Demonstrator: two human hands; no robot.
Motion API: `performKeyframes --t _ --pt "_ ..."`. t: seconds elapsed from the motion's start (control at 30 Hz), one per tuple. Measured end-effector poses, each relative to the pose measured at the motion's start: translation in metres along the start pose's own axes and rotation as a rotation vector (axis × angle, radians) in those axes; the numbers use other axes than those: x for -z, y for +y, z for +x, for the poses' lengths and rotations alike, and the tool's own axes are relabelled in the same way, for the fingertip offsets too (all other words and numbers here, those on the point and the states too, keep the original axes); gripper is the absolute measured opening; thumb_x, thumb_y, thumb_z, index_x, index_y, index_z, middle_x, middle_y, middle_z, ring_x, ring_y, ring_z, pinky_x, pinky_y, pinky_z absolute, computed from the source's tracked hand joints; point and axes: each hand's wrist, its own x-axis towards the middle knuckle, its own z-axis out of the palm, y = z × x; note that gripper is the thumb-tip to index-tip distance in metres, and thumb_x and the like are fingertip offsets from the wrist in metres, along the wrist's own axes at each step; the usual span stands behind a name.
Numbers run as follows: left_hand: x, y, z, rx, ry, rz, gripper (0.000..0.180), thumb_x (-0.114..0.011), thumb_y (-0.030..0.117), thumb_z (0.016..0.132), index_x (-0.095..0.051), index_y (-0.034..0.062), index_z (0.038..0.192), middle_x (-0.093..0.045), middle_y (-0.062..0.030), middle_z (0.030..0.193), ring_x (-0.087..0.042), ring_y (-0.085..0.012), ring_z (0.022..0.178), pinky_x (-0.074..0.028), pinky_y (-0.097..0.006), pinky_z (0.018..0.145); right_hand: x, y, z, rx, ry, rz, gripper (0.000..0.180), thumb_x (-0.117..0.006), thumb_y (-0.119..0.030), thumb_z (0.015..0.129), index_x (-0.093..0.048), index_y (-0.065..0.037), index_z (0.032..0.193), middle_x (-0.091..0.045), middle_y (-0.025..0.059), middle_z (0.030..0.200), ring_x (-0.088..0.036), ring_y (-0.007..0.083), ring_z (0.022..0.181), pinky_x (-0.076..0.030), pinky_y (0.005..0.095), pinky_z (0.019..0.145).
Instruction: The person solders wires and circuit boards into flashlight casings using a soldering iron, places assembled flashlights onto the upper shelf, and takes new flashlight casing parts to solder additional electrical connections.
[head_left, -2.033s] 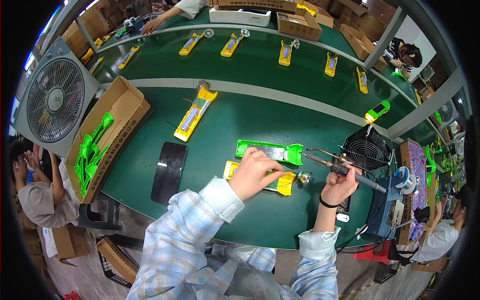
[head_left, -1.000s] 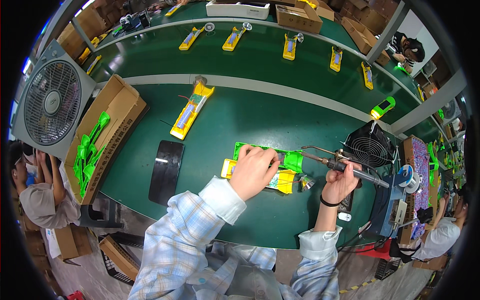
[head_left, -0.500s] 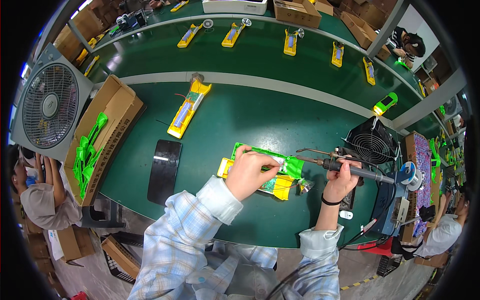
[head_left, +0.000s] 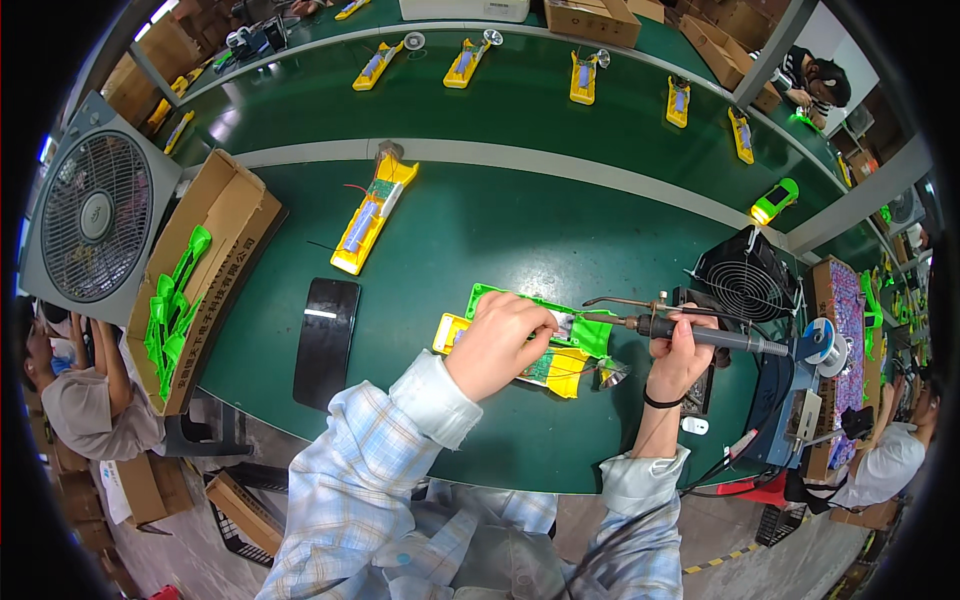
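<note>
In my right hand (head_left: 676,365) is a soldering iron (head_left: 712,336), held like a pen and pointing left, with a thin metal tube running above it. Its tip reaches over a green plastic shell (head_left: 596,336), close to the fingertips of my left hand (head_left: 498,345). The left thumb and finger are pinched together at the shell; whatever they hold is too small to make out. Directly in front of the green shell lies a yellow flashlight half (head_left: 568,380) with a circuit board, thin wires and a round reflector (head_left: 612,374). My left hand covers part of both.
A black phone (head_left: 327,340) and another yellow flashlight half (head_left: 372,220) lie to the left, beside a carton (head_left: 235,240) of green parts and a grey fan (head_left: 98,205). At right stand a small black fan (head_left: 745,280), a solder spool (head_left: 822,342) and a blue soldering station (head_left: 765,415).
The soldering iron has shifted slightly left, its tip now nearer my left fingertips. My left hand keeps its pinch at the green shell.
</note>
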Motion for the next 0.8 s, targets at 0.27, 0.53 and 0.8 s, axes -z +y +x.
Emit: performKeyframes --t 0.27,0.53,0.8 --pt "0.000 0.002 0.002 0.059 -0.049 0.005 0.009 -0.049 0.013 0.071 -0.056 0.0071 0.072 -0.056 -0.0048 0.072 -0.051 -0.0204 0.072 -0.030 -0.031 0.078 0.000 0.003 0.000 0.075 -0.156 -0.102 0.013 -0.050 -0.012 0.076 -0.043 -0.001 0.076 -0.043 0.0058 0.072 -0.036 0.0052 0.049 -0.029 0.0170 0.041" --pt "0.007 0.012 0.016 0.202 -0.271 0.108 0.009 -0.050 0.012 0.067 -0.057 0.0066 0.069 -0.057 -0.0045 0.067 -0.052 -0.0208 0.067 -0.031 -0.032 0.069 0.004 0.006 0.000 0.037 -0.130 -0.159 0.011 -0.050 -0.010 0.076 -0.044 0.000 0.075 -0.042 0.0052 0.071 -0.039 0.0089 0.059 -0.033 0.0213 0.053" --pt "0.003 0.006 0.013 0.148 -0.198 0.130 0.009 -0.050 0.011 0.065 -0.057 0.0052 0.066 -0.057 -0.0057 0.064 -0.053 -0.0229 0.064 -0.035 -0.033 0.062 0.008 0.006 0.003 -0.049 -0.175 -0.133 0.013 -0.053 -0.010 0.076 -0.045 0.000 0.075 -0.044 0.0062 0.075 -0.040 0.0107 0.065 -0.034 0.0231 0.059"
